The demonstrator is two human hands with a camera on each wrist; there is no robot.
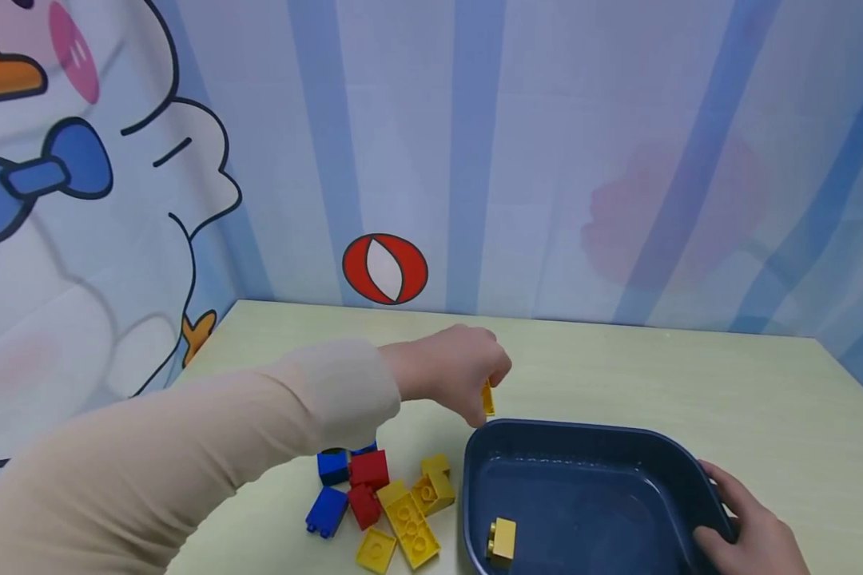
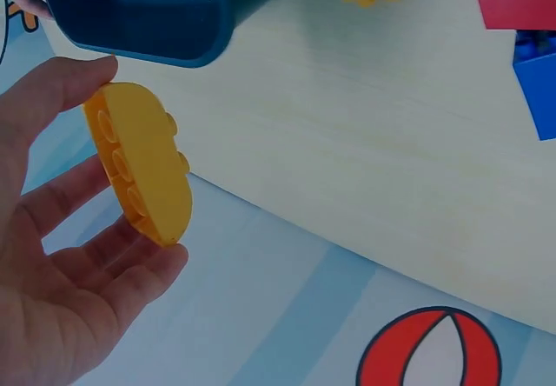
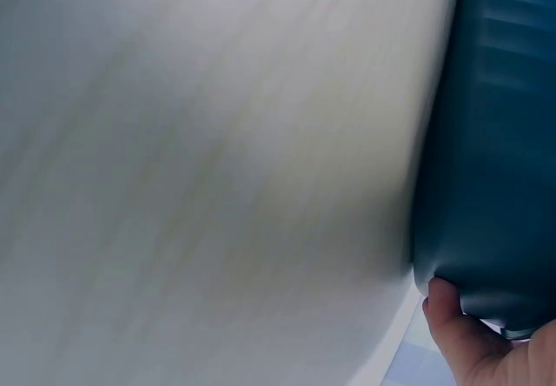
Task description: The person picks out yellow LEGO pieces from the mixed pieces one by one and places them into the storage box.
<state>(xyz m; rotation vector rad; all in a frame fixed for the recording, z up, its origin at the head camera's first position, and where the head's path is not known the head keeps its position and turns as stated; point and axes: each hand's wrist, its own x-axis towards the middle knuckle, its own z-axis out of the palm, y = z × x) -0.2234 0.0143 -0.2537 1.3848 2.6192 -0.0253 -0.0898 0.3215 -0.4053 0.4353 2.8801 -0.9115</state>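
Observation:
My left hand (image 1: 455, 369) pinches a yellow building brick (image 2: 148, 164) with rounded ends between thumb and fingertips, its hollow side turned toward the palm. It is held above the table, just beyond the far left corner of a dark blue bin (image 1: 582, 495). At the bin's right side, my right hand (image 1: 755, 527) grips the rim, thumb inside and fingers outside. A small yellow brick (image 1: 503, 541) lies in the bin near its left wall. In the right wrist view the right fingers (image 3: 445, 303) touch the bin's outer wall.
Left of the bin lies a loose pile of bricks: blue ones (image 1: 327, 511), red ones (image 1: 368, 469) and several yellow ones (image 1: 408, 527). The pale table (image 1: 690, 375) meets a striped cloth backdrop (image 1: 546, 160) at its far edge.

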